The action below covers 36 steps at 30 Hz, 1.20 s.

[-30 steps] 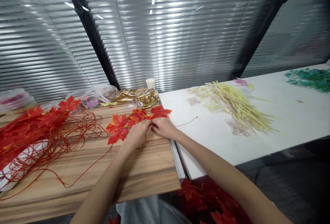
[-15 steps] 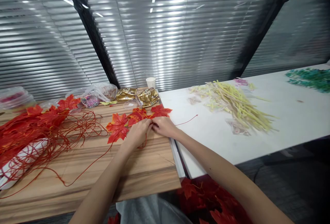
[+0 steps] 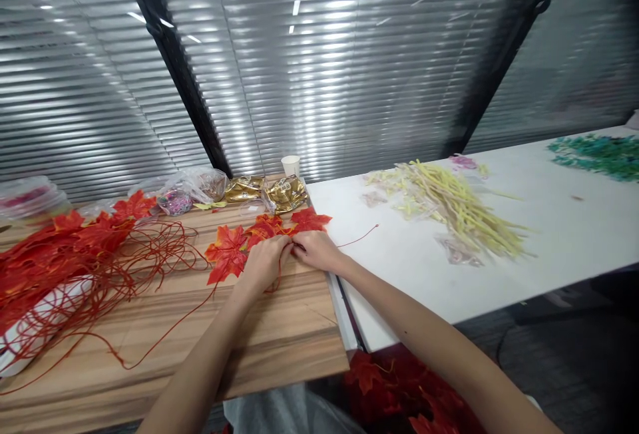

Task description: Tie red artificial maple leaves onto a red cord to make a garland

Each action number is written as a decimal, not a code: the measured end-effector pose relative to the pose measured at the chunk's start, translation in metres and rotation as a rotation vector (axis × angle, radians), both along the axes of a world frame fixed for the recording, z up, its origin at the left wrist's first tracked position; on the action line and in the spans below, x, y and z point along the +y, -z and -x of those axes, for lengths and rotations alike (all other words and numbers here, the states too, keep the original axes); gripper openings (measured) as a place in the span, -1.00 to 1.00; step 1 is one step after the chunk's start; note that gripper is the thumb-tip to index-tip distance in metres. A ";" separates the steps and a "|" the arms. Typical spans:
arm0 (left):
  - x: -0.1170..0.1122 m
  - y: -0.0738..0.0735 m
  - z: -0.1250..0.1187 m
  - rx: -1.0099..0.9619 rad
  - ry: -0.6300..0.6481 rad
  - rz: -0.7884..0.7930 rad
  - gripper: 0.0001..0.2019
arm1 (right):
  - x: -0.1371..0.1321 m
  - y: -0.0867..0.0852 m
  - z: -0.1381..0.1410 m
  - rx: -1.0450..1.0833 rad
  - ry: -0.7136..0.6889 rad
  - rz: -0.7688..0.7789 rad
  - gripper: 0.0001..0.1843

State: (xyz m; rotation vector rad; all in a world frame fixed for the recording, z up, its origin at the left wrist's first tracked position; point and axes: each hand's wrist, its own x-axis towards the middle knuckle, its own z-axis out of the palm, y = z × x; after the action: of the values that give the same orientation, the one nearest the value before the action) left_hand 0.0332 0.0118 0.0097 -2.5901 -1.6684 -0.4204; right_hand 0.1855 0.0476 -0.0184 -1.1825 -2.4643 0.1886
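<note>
My left hand and my right hand meet fingertip to fingertip on the wooden table, both pinched on a thin red wire whose end trails right onto the white table. Several red and orange maple leaves lie along that wire just beyond my fingers. A big tangle of red wire stems and leaves covers the left of the wooden table.
Gold foil bags, clear plastic bags and a paper cup stand at the back by the blinds. On the white table lie yellow stems and green foliage. More red leaves sit below the table.
Both hands stay pinched together at the same spot; only the view shifts slightly.
</note>
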 end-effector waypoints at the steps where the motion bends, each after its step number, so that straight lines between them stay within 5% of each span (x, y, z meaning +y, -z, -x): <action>1: 0.000 0.000 0.000 -0.003 -0.007 -0.003 -0.74 | 0.000 0.000 0.000 0.001 0.000 -0.003 -0.82; 36: -0.001 0.002 0.001 -0.074 -0.016 0.004 -0.77 | -0.001 0.003 0.004 0.023 0.029 -0.021 -0.81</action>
State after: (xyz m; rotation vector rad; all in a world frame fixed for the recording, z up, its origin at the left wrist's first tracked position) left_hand 0.0327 0.0113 0.0080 -2.5927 -1.7131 -0.5191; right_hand 0.1815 0.0470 -0.0213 -1.1999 -2.4222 0.1670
